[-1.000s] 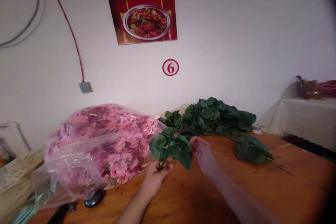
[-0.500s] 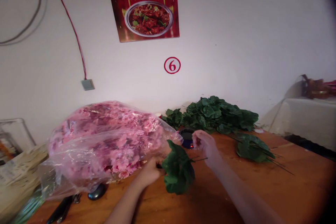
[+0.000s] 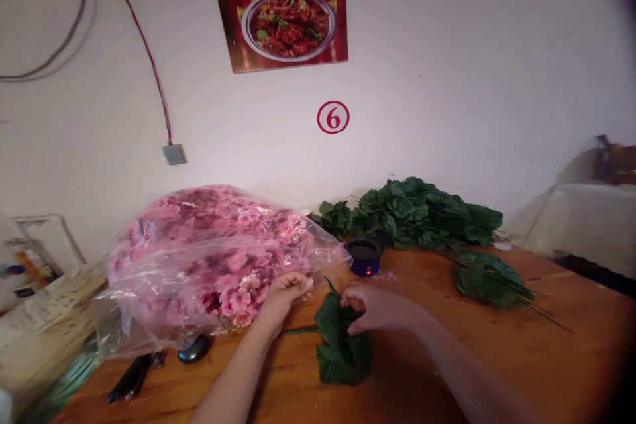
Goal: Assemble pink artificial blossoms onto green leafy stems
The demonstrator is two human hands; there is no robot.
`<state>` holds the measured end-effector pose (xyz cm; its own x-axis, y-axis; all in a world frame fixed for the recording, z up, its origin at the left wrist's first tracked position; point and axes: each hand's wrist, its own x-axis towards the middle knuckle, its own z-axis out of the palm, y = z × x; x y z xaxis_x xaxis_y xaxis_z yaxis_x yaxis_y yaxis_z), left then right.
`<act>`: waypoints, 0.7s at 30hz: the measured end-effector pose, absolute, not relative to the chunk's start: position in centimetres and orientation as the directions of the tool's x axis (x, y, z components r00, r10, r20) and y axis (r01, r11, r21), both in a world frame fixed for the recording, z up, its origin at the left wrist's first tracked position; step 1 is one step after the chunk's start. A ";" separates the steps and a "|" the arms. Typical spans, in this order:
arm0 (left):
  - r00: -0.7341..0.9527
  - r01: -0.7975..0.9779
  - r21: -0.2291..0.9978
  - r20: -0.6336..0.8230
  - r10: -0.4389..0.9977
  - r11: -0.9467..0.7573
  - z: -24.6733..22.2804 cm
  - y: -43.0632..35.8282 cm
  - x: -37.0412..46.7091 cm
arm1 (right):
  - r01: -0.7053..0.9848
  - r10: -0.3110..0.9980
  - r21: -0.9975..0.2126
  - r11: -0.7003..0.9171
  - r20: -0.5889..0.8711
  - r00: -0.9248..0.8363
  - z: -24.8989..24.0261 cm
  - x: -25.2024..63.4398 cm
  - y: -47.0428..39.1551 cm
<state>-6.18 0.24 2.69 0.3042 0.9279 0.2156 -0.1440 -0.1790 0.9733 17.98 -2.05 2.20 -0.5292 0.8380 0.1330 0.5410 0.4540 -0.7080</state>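
A sprig of green artificial leaves [image 3: 342, 348] is in front of me, its stem pointing left and passing beneath my left wrist. My right hand [image 3: 375, 306] curls over the upper right of the leaves, fingers and thumb gripping them. Beside the plastic bag's right edge, my left hand [image 3: 288, 291] has its fingers drawn together; whatever they may hold is too small to make out. Just beyond my hands stands a small dark blue pot [image 3: 365, 265] with a dark round top and a lit red light.
A clear plastic bag of pink artificial blossoms [image 3: 223, 245] fills the left of the wooden table [image 3: 497, 358]. Green leaf sprigs [image 3: 417, 212] are heaped by the wall, with another bunch [image 3: 489, 278] at right. A black-handled tool [image 3: 130, 377] and a dark rounded object [image 3: 193, 349] lie front left.
My left hand has released the sprig's stem and moved up towards the bag. My right hand has come from beside the pot down onto the leaves. The view has shifted slightly.
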 end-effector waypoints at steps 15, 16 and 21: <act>0.446 -0.565 0.825 0.277 0.851 0.027 3.8 -1.0 -6.1 | 0.472 0.747 -0.673 0.570 0.184 -0.639 0.4 15.7 -2.2; 0.448 -0.563 0.826 0.274 0.851 0.030 3.8 -1.0 -6.0 | 0.463 0.741 -0.678 0.570 0.182 -0.646 0.4 15.7 -2.2; 0.456 -0.563 0.825 0.265 0.849 0.045 3.7 -1.1 -6.0 | 0.428 0.723 -0.703 0.568 0.178 -0.668 0.2 15.6 -2.1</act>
